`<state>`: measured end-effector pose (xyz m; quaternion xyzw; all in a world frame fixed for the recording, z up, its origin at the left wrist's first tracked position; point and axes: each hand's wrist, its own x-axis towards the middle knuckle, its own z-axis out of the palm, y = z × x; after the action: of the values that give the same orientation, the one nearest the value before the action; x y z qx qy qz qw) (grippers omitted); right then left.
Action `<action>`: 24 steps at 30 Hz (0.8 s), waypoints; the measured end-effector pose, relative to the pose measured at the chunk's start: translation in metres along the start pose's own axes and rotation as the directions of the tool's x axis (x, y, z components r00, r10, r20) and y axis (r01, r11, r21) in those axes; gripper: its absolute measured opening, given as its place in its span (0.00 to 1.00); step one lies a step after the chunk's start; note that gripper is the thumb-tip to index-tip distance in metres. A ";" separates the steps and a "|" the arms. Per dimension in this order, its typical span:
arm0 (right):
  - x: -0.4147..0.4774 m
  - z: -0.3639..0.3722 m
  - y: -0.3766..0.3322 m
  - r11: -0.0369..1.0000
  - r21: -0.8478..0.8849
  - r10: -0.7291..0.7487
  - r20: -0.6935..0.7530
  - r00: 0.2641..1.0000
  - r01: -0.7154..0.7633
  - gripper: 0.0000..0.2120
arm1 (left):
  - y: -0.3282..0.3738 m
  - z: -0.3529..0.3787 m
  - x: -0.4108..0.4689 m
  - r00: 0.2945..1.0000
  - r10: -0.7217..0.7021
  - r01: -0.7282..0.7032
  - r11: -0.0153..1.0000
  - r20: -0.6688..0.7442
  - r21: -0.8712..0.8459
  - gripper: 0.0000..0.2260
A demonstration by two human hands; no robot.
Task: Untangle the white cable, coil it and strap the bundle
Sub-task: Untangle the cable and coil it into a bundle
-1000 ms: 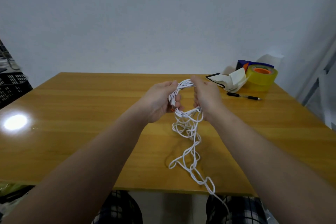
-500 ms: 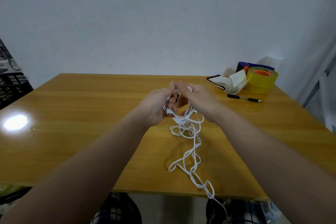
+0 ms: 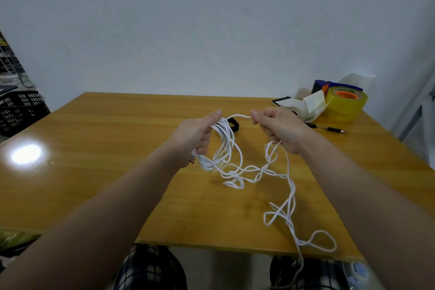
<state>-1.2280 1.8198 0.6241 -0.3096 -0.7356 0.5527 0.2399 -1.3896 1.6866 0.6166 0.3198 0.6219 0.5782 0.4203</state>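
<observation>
- The left hand [image 3: 195, 134] is holding several finished loops of the white cable [image 3: 223, 126] in a closed grip, a little above the worktop [image 3: 106, 148]. The plug with the orange tip [image 3: 192, 159] is sticking out under the fist.
- Just behind the loops a black strap [image 3: 234, 124] is lying on the worktop, and the loops are partly hiding it.
- A short piece of cable is running between the two hands.
- The right hand [image 3: 277, 128] is pinching this piece with the thumb and a finger. Its grip is narrow, and the other fingers are curling over a strand that is going down.
- Below it, the rest of the cable is hanging twisted, lying across the worktop and falling over the near edge.
- I am judging that coiling is going on while tangles are remaining. To do this well, the right hand should be letting the cable slide through and opening each twisted pair before the next loop. The left hand should be keeping the loops equal and tight.
- The tape roll [image 3: 346, 103] is standing far right, well apart from the cable.
</observation>
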 end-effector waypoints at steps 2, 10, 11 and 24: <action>0.001 0.003 0.005 0.988 -0.136 -0.092 -0.106 0.990 0.077 0.16 | 0.003 0.004 -0.001 1.000 0.017 -0.017 0.996 0.000 -0.090 0.16; -0.006 0.002 0.023 0.988 0.156 -0.013 0.222 0.975 -0.022 0.03 | 0.020 -0.005 0.008 0.994 0.033 -0.092 0.758 -0.104 -0.645 0.14; -0.008 -0.004 0.025 0.980 0.183 0.024 0.259 0.966 -0.073 0.02 | 0.019 -0.010 0.010 0.992 0.038 -0.111 0.741 -0.124 -0.662 0.10; -0.022 0.016 0.004 0.312 -0.897 -0.150 0.280 0.948 0.314 0.14 | 0.007 -0.015 0.030 0.978 0.025 -0.095 0.936 -0.205 -0.340 0.09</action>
<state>-1.2235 1.7940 0.6159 -0.2407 -0.9695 0.0153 0.0438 -1.4170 1.7076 0.6190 0.2007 0.5384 0.7204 0.3885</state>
